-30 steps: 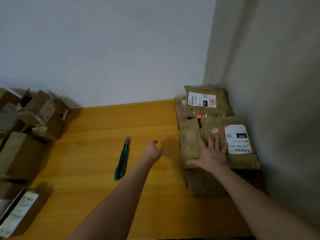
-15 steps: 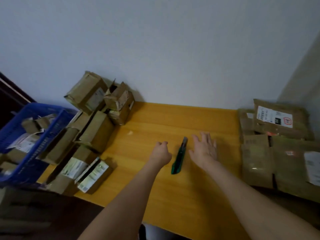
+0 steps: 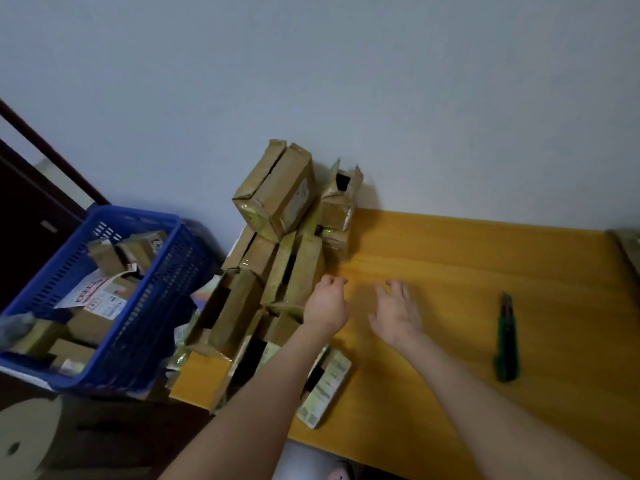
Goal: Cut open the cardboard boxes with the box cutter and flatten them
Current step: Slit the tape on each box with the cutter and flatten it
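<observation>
A heap of several brown taped cardboard boxes (image 3: pixel 277 258) fills the left end of the yellow wooden table (image 3: pixel 467 265), against the wall. My left hand (image 3: pixel 327 304) hovers at the heap's right side with fingers loosely curled and holds nothing. My right hand (image 3: pixel 398 313) is spread open just above the table, a little right of the left hand. The green box cutter (image 3: pixel 506 341) lies by itself on the table, well to the right of both hands.
A blue plastic basket (image 3: pixel 145 306) with more boxes and papers stands left of the table. A white roll (image 3: pixel 24 438) lies at the lower left. A flattened box's edge (image 3: pixel 628 247) shows at the far right. The table's near edge runs under my forearms.
The view swung left, away from the flattened stack on the right. Both hands moved left past the cutter to the heap of boxes; the cutter stayed on the table.
</observation>
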Motion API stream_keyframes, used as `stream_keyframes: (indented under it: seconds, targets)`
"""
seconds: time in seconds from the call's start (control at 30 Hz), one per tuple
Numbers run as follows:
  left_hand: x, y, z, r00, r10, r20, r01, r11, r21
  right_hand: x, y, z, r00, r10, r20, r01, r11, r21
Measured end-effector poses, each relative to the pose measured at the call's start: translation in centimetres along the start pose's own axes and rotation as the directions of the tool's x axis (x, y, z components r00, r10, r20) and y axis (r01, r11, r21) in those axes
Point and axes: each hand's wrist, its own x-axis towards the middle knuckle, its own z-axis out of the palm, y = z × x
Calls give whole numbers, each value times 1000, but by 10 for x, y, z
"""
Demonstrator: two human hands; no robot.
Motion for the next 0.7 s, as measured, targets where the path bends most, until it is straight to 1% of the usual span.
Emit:
stream_keyframes:
  seconds: [0.1,0.23,0.33,0.4,0.5,0.6,0.67,0.7]
  targets:
    - [3,-33,-18,996,9,-87,-8,1000,12,7,-30,6,1000,-17,8,17,1000,17]
    - [0,-67,-30,979,-40,-201,46,999,22,12,-52,16,999,-22,37,21,999,29]
    - [-4,-79,-30,966,18,-257,15,992,127,13,-58,26,998,-12,66,8,999,53]
    - [-6,-82,-28,967,71,-243,-25,982,185,13,-58,32,997,2,81,-7,998,67]
    - [-7,-81,-25,977,119,-176,-78,972,223,8,-56,39,995,35,89,-43,995,87]
    - [-5,-76,-26,972,162,-171,-116,960,254,6,-49,45,993,85,87,-95,989,111]
    - [-2,-73,-27,953,255,-161,-204,939,278,5,-47,48,988,124,97,-135,983,120]
    - [-1,-70,-26,940,319,-120,-277,921,275,4,-46,48,983,151,104,-163,979,120]
